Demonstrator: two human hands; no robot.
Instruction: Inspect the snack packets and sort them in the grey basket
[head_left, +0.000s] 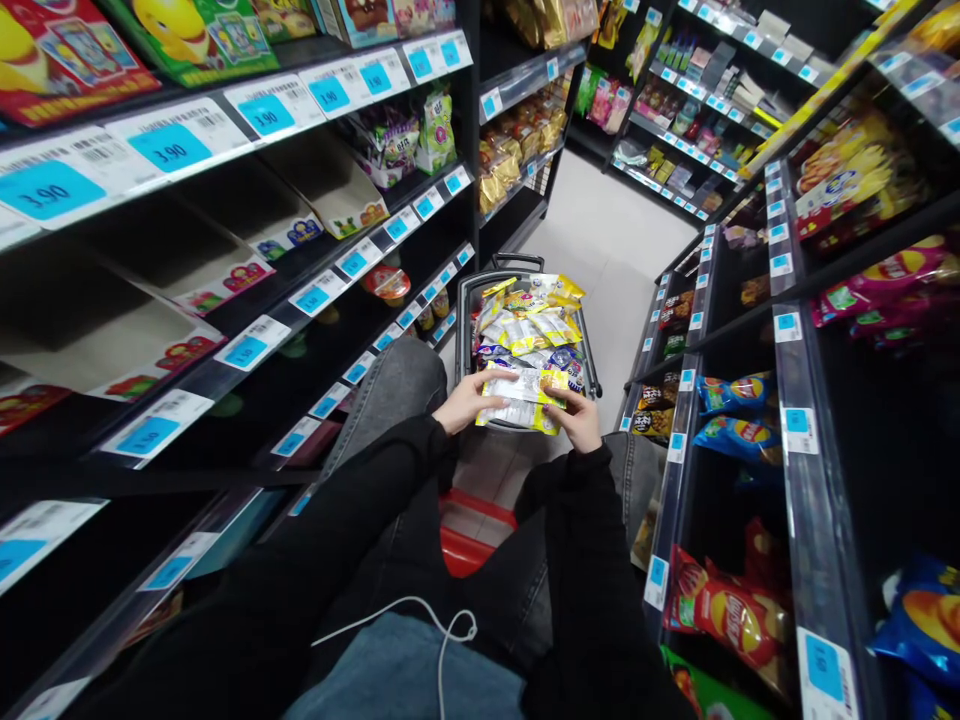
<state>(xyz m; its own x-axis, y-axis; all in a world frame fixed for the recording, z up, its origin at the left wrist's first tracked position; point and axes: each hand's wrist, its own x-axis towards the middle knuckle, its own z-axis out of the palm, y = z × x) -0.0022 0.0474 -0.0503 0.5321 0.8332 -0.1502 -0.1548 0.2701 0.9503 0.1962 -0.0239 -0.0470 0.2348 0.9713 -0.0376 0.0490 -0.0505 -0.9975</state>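
Note:
My left hand (465, 402) has its fingers over the left side of a yellow-and-white snack packet (526, 384), closed on it. On the other side, my right hand (577, 418) grips the right edge of the same packet between thumb and fingers. Another yellow-and-white packet (517, 414) shows just below it, also near the fingertips. Both hands are above the near end of a dark grey shopping basket (463, 330). Inside the basket are several yellow packets (529, 328) and some purple-and-white packets (566, 362), lying loosely piled.
Shelves with price labels (259, 342) run along my left, holding open cartons (300, 180) and snack bags (436, 135). Shelves on my right carry chip bags (739, 615). A red seat (465, 550) is between my legs. Pale floor (600, 215) stretches ahead.

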